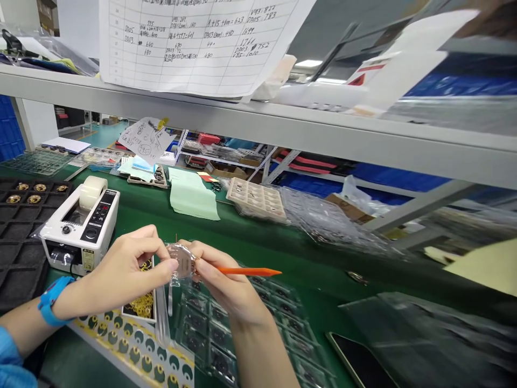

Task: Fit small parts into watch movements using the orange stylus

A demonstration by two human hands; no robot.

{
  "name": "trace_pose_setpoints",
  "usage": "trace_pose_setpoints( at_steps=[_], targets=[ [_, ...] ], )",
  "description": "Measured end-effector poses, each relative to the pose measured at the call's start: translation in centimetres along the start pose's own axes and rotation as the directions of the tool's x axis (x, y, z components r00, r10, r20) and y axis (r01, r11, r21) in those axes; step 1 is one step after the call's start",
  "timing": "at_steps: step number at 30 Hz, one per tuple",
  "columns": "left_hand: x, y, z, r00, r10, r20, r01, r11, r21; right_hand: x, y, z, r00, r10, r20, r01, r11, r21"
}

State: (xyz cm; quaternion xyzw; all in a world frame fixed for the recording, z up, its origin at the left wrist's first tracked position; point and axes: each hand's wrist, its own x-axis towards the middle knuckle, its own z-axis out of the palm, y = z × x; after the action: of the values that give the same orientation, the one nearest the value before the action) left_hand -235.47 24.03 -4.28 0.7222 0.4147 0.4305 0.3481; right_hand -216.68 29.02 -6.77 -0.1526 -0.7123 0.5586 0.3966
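A round, shiny metal watch case (184,261), its engraved back turned towards me, is held up between my two hands above the green bench. Clear film shows around its left side. My right hand (220,277) grips the case at its right edge and also keeps an orange pointed stick (250,271) in its fingers, tip to the right. With thumb and forefinger together, my left hand (139,261) pinches the clear film (174,279) at the case's left edge. A blue band circles the left wrist. Beneath the hands lies a box of small yellow rings (143,306).
A white tape dispenser (97,215) stands left, beside a black tray (20,237) with gold-coloured round parts. In front lie a sticker sheet (133,350), tweezers (170,299) and clear trays (283,318). A phone (359,358) is at right. A grey shelf beam (258,126) crosses above.
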Motion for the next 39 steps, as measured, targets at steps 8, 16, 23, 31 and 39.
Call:
trace_pose_setpoints(
  at_steps=[8,16,23,31,39],
  targets=[
    [0.1,-0.4,0.3,0.996,0.009,-0.094,0.015,0.967,0.253,-0.1,-0.6,0.2,0.999,0.038,-0.022,-0.040,0.992,-0.116],
    [0.4,-0.3,-1.6,0.901,0.309,-0.304,-0.225,0.933,0.281,-0.7,-0.4,-0.3,0.996,0.007,-0.089,-0.019,0.991,-0.135],
    [0.3,-1.3,0.4,0.946,0.324,-0.025,-0.325,0.945,-0.041,-1.0,0.2,0.5,0.993,0.108,-0.049,-0.112,0.989,-0.093],
    [0.4,-2.0,0.6,0.919,0.391,0.050,-0.381,0.913,-0.147,-0.8,0.8,2.2,0.965,0.204,-0.166,-0.188,0.976,0.106],
    [0.5,-2.3,0.5,0.853,0.520,0.035,-0.517,0.853,-0.065,-0.9,0.8,3.3,0.970,0.170,-0.171,-0.135,0.971,0.199]
  ],
)
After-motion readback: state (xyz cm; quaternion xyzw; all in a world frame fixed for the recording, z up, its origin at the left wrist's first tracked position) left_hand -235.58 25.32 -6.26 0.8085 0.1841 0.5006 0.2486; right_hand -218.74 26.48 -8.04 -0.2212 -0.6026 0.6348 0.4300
